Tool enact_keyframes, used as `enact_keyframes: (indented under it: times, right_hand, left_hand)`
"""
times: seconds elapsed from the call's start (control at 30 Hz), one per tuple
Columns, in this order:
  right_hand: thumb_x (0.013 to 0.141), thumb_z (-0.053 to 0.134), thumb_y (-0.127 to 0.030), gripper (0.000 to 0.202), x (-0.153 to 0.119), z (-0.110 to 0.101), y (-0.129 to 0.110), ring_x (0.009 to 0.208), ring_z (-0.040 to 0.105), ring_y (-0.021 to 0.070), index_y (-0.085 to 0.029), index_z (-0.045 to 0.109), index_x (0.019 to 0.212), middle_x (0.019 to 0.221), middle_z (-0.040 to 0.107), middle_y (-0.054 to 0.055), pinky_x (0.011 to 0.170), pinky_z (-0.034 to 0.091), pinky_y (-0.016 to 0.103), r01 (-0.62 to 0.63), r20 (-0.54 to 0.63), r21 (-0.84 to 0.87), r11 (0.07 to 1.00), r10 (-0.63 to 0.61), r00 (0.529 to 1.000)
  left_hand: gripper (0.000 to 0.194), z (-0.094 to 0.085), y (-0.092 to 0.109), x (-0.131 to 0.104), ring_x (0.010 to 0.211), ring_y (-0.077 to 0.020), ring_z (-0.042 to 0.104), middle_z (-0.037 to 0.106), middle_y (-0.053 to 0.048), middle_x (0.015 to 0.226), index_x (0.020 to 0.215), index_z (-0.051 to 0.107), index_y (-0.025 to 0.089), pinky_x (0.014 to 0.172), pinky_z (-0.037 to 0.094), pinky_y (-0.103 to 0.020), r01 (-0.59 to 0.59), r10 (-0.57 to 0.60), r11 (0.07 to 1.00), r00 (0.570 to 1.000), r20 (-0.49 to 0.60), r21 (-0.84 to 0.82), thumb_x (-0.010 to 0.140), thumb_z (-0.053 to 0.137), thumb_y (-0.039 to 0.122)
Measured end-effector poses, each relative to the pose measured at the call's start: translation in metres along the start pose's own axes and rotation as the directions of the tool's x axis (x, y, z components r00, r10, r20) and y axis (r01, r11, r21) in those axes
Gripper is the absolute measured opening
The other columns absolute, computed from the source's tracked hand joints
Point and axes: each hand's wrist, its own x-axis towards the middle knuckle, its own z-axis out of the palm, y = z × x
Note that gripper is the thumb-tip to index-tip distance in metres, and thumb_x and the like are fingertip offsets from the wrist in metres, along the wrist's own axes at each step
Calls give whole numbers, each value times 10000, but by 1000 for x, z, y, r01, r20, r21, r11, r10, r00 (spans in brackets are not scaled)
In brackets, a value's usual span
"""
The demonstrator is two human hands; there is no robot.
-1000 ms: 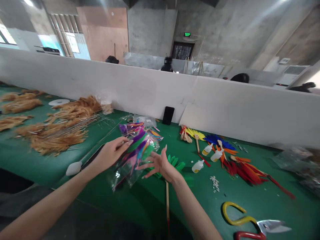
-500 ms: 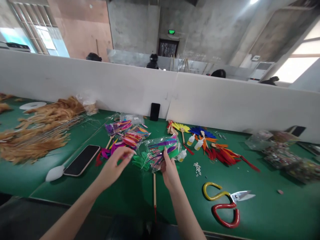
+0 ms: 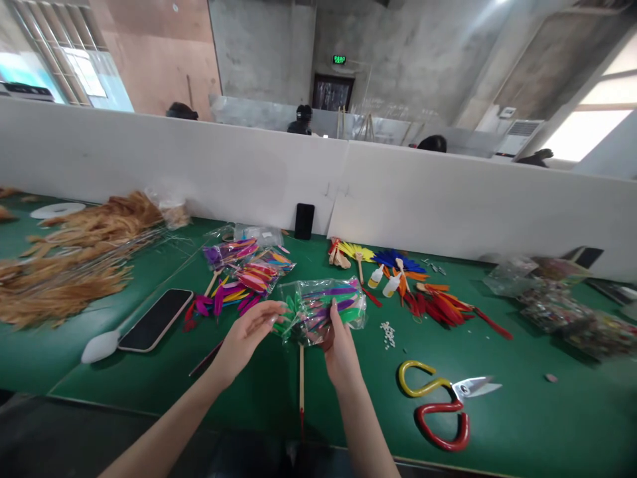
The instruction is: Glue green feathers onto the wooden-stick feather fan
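My right hand grips a clear plastic bag of purple, green and pink feathers, thumb on top. My left hand is at the bag's left end, its fingers curved and a little apart, with nothing plainly held. Whether its fingertips touch the plastic is hard to tell. Green feathers show behind and beside that end. Below the bag, a thin wooden handle with a red tassel lies on the green table. A dark, narrow strip lies beside my left forearm.
Red-and-yellow-handled scissors, white beads and small glue bottles lie to the right. Feather fans are behind them. A phone, a white spoon and brown fibres are left. A white partition stands behind.
My left hand has moved right, up to the bag's left end. The bag has turned flatter in my right hand. The dark strip now shows by my left forearm.
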Motion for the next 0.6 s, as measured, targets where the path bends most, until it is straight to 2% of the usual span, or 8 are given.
enact_keyframes:
  times: [0.07, 0.17, 0.3, 0.43, 0.6]
  right_hand:
    - [744, 638, -445, 594, 0, 0, 0, 840, 684, 228, -216, 431, 1252, 966, 695, 37, 670, 571, 353, 6, -6, -13, 1000, -6, 1000]
    - [741, 648, -435, 457, -2, -2, 2, 829, 683, 228, -211, 521, 1119, 933, 698, 43, 678, 566, 351, 17, 7, -32, 999, -17, 1000]
    - [740, 655, -438, 374, -1, -5, 8, 813, 680, 223, -206, 543, 1012, 926, 695, 51, 682, 557, 343, 8, 17, -31, 999, -7, 1000]
    - [744, 655, -414, 367, 0, -7, 15, 809, 678, 224, -205, 545, 1023, 855, 691, 40, 649, 547, 323, -19, -8, -59, 998, 18, 1000]
    - [745, 649, -397, 385, -1, -7, 18, 852, 673, 237, -197, 549, 1058, 857, 688, 47, 665, 547, 330, -44, -29, -83, 996, 41, 999]
  left_hand:
    - [269, 4, -3, 1, 883, -181, 607, 594, -50, 1095, 1107, 572, 243, 692, 515, -271, 0, 0, 1000, 999, 34, -2, 874, 462, 323]
    - [302, 11, -9, 6, 693, -140, 559, 549, -54, 1014, 1128, 576, 242, 508, 471, -231, -34, 31, 997, 999, 35, 69, 870, 462, 349]
    - [289, 17, -16, 17, 702, -137, 524, 515, -34, 917, 1094, 592, 239, 552, 460, -228, -139, 147, 960, 989, -14, 244, 844, 507, 358]
    - [193, 21, -22, 29, 596, -111, 465, 501, -2, 785, 944, 601, 203, 541, 414, -218, -208, 238, 888, 971, -23, 410, 827, 534, 340]
    - [143, 22, -22, 37, 607, -123, 493, 516, 3, 706, 776, 585, 184, 543, 399, -213, -240, 286, 841, 958, -22, 485, 816, 525, 307]
